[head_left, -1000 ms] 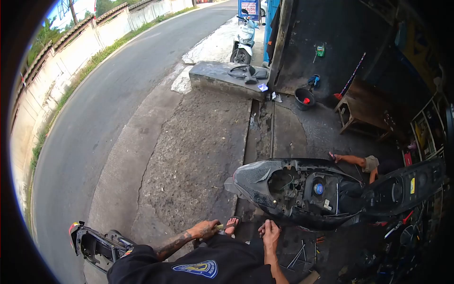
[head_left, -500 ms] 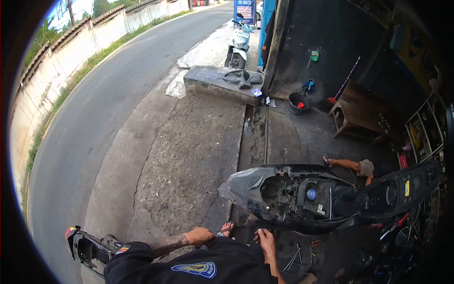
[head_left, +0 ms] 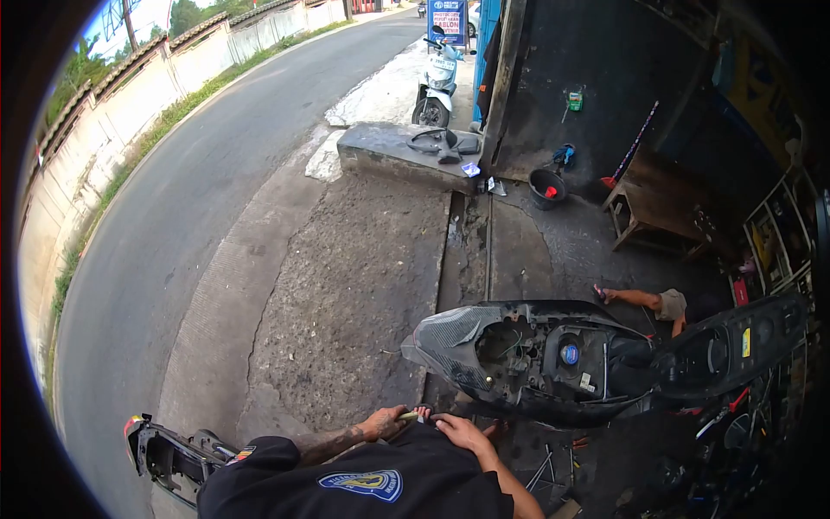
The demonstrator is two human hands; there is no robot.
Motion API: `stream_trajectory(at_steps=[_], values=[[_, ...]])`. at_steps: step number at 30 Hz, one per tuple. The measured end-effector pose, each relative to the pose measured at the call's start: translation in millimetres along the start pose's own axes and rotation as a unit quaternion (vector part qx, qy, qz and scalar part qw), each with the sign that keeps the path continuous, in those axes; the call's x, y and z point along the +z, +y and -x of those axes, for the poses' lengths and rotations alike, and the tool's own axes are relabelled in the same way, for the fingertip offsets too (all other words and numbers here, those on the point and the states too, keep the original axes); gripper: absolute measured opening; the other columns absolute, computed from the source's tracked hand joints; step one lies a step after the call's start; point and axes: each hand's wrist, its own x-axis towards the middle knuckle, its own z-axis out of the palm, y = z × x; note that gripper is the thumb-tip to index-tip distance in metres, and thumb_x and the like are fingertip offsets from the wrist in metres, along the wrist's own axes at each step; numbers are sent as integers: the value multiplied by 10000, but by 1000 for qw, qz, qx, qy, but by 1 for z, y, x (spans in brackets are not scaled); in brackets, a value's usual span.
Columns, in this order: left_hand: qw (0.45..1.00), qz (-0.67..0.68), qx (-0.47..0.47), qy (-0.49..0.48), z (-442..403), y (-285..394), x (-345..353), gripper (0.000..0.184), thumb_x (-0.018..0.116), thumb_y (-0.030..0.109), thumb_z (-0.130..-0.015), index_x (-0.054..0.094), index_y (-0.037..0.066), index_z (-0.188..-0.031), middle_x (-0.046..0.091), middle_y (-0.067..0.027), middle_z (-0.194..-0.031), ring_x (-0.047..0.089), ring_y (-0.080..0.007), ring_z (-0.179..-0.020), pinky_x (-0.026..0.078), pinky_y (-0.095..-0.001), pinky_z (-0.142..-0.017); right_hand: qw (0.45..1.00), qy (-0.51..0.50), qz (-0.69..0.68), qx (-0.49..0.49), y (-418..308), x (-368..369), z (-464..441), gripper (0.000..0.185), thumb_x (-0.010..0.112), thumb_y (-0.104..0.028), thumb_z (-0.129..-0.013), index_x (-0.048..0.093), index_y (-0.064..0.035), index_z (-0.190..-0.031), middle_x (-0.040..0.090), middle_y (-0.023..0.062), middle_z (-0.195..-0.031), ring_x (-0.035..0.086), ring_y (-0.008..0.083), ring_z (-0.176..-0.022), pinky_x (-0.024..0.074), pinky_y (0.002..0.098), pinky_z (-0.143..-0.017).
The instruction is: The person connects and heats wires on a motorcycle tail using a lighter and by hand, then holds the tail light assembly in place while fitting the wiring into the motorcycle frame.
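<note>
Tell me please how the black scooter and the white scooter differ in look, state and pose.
The black scooter is dark, but the white scooter is pale.
The black scooter has its seat swung open and its inside exposed; the white scooter shows no such opening.
The black scooter lies lengthwise across the view, while the white scooter shows its front.

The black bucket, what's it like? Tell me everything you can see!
The bucket is round, black and looks like plastic. It stands upright on the grey floor, open at the top, with something red inside. A blue thing is just beyond its rim. I can't tell if there's water in it.
</note>
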Motion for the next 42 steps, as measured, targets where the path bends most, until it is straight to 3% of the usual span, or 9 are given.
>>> stream_trajectory(at_steps=[2, 8, 13, 16, 21, 23, 24, 34, 42], values=[[998, 46, -33, -22, 1, 4, -3, 434, 566, 275, -896, 524, 46, -1263, 656, -236, -1082, 613, -412, -1043, 485, -451, -865, 976, -155, 146, -51, -16, -2, -10, 352, 576, -316, -935, 636, -57, -1165, 692, 166, -1007, 673, 292, -926, 491, 371, -852], [968, 80, -68, -227, 17, 7, -39, 435, 539, 230, -890, 591, 78, -1293, 680, -188, -1104, 640, -323, -1040, 480, -404, -893, 955, -273, 95, -59, -41, 0, -18, 412, 583, -389, -921, 658, -46, -1137, 678, 202, -1053, 649, 349, -1010, 488, 376, -874], [976, 14, 39, -213, 3, -16, -9, 426, 542, 201, -867, 601, 127, -1282, 684, -167, -1089, 639, -340, -1019, 483, -423, -862, 968, -219, 111, -53, -27, 14, -23, 376, 576, -370, -925, 655, -58, -1119, 687, 194, -996, 657, 366, -956, 495, 395, -824], [936, -129, 124, -302, -3, 15, -30, 453, 602, 213, -858, 572, 38, -1275, 654, -144, -1178, 618, -340, -1057, 480, -409, -899, 978, -186, 92, -28, -22, 12, -21, 334, 572, -356, -924, 652, -77, -1090, 688, 192, -960, 660, 368, -937, 494, 407, -815], [924, -112, 149, -334, -28, -16, 7, 412, 599, 193, -865, 574, 24, -1239, 639, -145, -1171, 595, -312, -1078, 463, -400, -929, 986, -147, 82, 3, -21, 11, -13, 314, 575, -324, -922, 657, -70, -1087, 691, 186, -948, 666, 353, -943, 495, 403, -830], [934, 51, 303, -182, -36, -55, 45, 364, 537, 141, -849, 566, 10, -1188, 599, -183, -1167, 596, -304, -941, 439, -419, -889, 994, -74, 74, -41, -6, 14, -15, 296, 584, -283, -914, 659, -51, -1083, 699, 172, -948, 668, 351, -948, 499, 399, -845], [944, 125, 221, -213, -31, -53, 51, 351, 456, 181, -914, 571, 34, -1211, 569, -163, -1245, 582, -270, -1072, 416, -397, -976, 996, -68, 48, -28, -1, 14, -15, 296, 606, -268, -896, 665, -41, -1077, 702, 175, -970, 666, 356, -965, 502, 404, -852], [952, 36, 121, -280, -32, 0, 47, 360, 414, 178, -929, 573, 42, -1222, 574, -156, -1244, 570, -264, -1103, 413, -387, -990, 914, -251, 313, 65, 5, 11, -25, 524, 541, -509, -889, 691, -51, -1093, 680, 217, -1062, 643, 387, -1024, 488, 429, -901], [960, 57, 95, -256, -18, 2, 56, 371, 381, 175, -941, 575, 48, -1232, 577, -150, -1243, 560, -259, -1128, 411, -380, -1000, 901, -334, 259, 101, 41, 31, -51, 545, 539, -502, -889, 680, -26, -1113, 670, 226, -1090, 634, 367, -1049, 475, 404, -909]])
